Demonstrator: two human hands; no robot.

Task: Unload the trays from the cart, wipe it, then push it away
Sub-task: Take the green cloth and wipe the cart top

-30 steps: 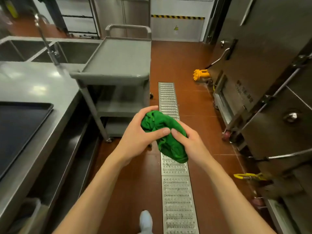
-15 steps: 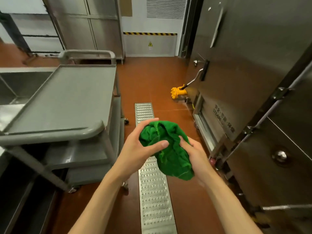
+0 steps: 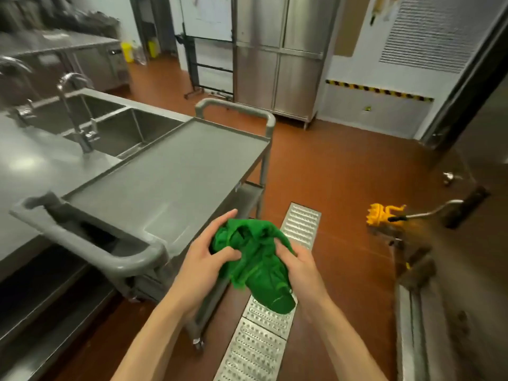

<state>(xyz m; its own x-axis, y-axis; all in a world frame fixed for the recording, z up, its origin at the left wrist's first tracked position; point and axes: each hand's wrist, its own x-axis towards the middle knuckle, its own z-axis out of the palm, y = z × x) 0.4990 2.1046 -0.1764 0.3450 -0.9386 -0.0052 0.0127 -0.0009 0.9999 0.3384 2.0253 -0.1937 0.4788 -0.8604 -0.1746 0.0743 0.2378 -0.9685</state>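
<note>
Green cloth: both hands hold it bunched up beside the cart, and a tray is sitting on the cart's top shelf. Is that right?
Not quite. The head view shows the cart top shelf bare, with no tray on it. The rest stands: the left hand and right hand both hold the bunched green cloth beside the cart.

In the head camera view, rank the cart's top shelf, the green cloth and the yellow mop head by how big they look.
Largest to smallest as they look:
1. cart's top shelf
2. green cloth, bunched in both hands
3. yellow mop head
The cloth is nearer the camera than the mop head, so their true order is unsure.
</note>
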